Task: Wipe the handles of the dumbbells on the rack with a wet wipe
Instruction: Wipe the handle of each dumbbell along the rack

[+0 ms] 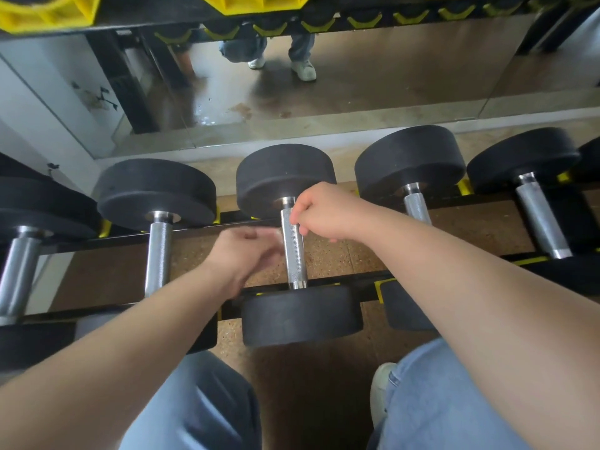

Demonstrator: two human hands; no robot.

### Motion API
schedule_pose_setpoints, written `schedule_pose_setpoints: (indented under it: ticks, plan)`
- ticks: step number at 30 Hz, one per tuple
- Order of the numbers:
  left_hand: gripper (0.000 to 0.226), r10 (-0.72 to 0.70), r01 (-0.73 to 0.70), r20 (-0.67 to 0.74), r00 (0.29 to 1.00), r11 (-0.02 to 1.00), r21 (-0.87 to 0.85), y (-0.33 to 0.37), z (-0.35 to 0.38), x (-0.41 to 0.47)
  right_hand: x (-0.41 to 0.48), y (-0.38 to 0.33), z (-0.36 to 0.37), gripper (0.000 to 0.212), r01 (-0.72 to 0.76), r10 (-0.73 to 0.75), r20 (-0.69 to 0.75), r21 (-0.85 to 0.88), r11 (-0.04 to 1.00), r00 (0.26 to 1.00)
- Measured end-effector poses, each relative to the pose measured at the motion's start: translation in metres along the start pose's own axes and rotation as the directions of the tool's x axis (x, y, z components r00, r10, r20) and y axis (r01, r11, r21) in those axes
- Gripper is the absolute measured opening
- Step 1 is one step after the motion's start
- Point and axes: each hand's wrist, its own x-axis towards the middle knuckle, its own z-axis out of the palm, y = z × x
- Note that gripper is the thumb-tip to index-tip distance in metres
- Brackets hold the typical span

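Observation:
Several black-headed dumbbells with knurled chrome handles lie side by side on a low black rack (363, 282). Both my hands are at the middle dumbbell's handle (294, 254). My right hand (321, 212) is at the handle's far end, with curled fingers and thumb pinching the bar just below the far head. My left hand (246, 251) is blurred and sits just left of the handle at mid-length, its fingers bent toward the bar. No wet wipe shows in either hand; anything inside the palms is hidden.
Neighbouring handles lie to the left (158, 254) and to the right (417, 207), with another further right (540, 219). A wall mirror (324, 89) stands behind the rack. An upper rack tier with yellow cradles (48, 11) hangs overhead. My knees in jeans are below.

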Motion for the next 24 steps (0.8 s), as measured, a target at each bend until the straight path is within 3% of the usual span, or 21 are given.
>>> schedule_pose_setpoints:
  ticks: [2,5,8,10,12,15,17,19,22,24]
  plan:
    - [0.007,0.104,-0.106,-0.04,0.994,0.992,-0.061,0.01,0.002,0.01,-0.002,0.001,-0.001,0.03,0.013,-0.013,-0.001,0.002,1.0,1.0]
    - [0.008,0.241,-0.245,0.049,0.969,0.93,0.273,0.011,-0.005,0.009,-0.003,0.0,0.0,0.029,0.012,-0.012,0.003,0.0,1.0,1.0]
    - [0.013,0.209,-0.341,0.276,0.938,0.69,0.639,0.003,-0.017,-0.008,-0.003,0.001,0.0,0.03,0.013,-0.013,0.011,0.003,1.0,1.0]
    - [0.013,0.192,-0.401,0.355,0.915,0.539,0.741,0.0,-0.017,-0.019,-0.004,0.0,-0.001,0.031,0.019,-0.019,0.016,-0.01,1.0,1.0]
    - [0.013,0.294,-0.422,0.309,0.904,0.512,0.748,0.004,-0.01,-0.02,-0.004,0.0,-0.001,0.032,0.028,-0.028,0.004,-0.023,0.999,1.0]
    - [0.015,0.514,-0.443,0.131,0.848,0.551,0.707,0.015,0.007,-0.002,-0.004,-0.001,-0.001,0.032,0.031,-0.032,-0.047,-0.027,0.999,0.998]
    - [0.011,0.566,-0.424,0.041,0.823,0.565,0.707,0.024,0.014,0.008,-0.005,-0.001,-0.002,0.033,0.031,-0.034,-0.103,-0.03,0.999,0.994]
    - [0.01,0.587,-0.462,0.117,0.801,0.482,0.744,0.024,0.01,0.01,-0.006,-0.001,-0.005,0.035,0.031,-0.034,-0.152,-0.023,0.999,0.988]
    - [0.01,0.464,-0.606,0.436,0.771,0.327,0.725,0.015,-0.003,-0.007,-0.01,0.002,-0.007,0.034,0.03,-0.033,-0.143,-0.021,0.999,0.989]
    - [0.01,0.415,-0.674,0.55,0.725,0.266,0.689,0.007,-0.007,-0.013,-0.014,0.002,-0.007,0.028,0.022,-0.026,-0.098,-0.044,0.999,0.995]
